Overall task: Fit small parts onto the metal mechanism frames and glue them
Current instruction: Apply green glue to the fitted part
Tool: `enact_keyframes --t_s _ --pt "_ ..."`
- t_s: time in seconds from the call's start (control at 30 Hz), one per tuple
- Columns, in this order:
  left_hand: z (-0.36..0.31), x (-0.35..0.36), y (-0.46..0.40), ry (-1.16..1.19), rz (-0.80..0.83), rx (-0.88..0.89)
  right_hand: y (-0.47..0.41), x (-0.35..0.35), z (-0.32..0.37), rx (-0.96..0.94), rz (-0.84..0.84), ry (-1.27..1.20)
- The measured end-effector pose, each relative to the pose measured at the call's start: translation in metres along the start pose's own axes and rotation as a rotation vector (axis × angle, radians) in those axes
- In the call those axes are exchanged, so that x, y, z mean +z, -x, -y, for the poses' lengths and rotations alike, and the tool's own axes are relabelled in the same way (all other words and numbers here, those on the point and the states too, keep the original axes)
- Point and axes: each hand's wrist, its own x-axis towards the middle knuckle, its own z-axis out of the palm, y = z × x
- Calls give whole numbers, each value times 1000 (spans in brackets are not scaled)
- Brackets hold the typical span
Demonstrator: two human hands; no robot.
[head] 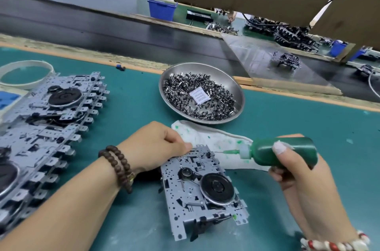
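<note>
1. On the green mat (pixel 287 119), near the front edge: one metal mechanism frame (pixel 202 189), lying flat, black flywheel (pixel 217 187) facing up.
2. Left hand (pixel 158 144) at the frame's far left corner, fingers curled, fingertips pinched on that corner – brown bead bracelet (pixel 120 166) round the wrist.
3. Right hand (pixel 292 166) wrapped round a green glue bottle (pixel 283 152), thumb across the top; bottle held sideways, needle nozzle (pixel 228 151) pointing left, tip close to the frame's far edge – touching or not, cannot tell.
4. Under the nozzle: a white rag (pixel 207 137) spotted green, beside the frame.
5. Behind the rag: a steel dish (pixel 202 91) heaped with small metal parts (pixel 181 90), a white sachet (pixel 198 96) on top.
6. Far left: a stack of frames (pixel 51 119) in overlapping rows.
7. Beyond the mat: a dark conveyor belt (pixel 102 24).
</note>
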Motion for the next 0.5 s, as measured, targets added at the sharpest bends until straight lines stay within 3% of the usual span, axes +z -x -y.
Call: enact_keyframes --t_s 0.2,0.5 --pt "1 0 -1 12 -4 -12 0 -1 -3 -60 -16 215" --pt "0 1 -1 33 -10 -16 -1 1 -3 -60 8 227"
